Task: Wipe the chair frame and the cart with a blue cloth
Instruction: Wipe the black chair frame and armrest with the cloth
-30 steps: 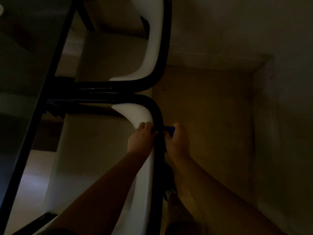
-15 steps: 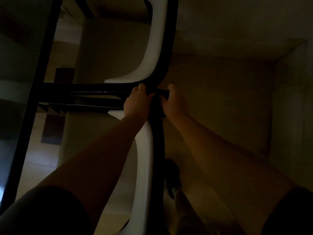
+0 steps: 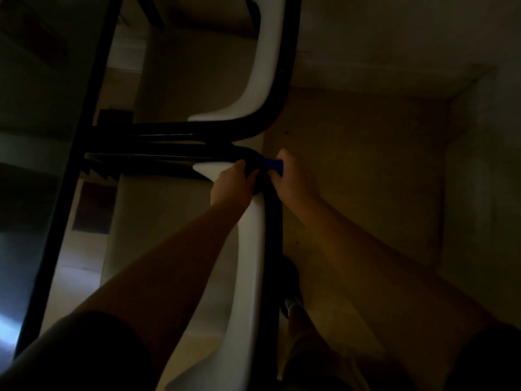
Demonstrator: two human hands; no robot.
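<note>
Very dim, murky, softly blurred

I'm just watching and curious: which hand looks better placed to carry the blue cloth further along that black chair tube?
Probably the right hand: the visible part of the blue cloth sits against its fingers on the black chair frame. The left hand grips the white seat edge beside the tube, seemingly steadying.

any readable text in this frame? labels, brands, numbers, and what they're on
None. The frame is very dark, and no lettering shows on the black chair frame, the white seat edge, the blue cloth or the floor. Any marking there would be lost in shadow.
</note>
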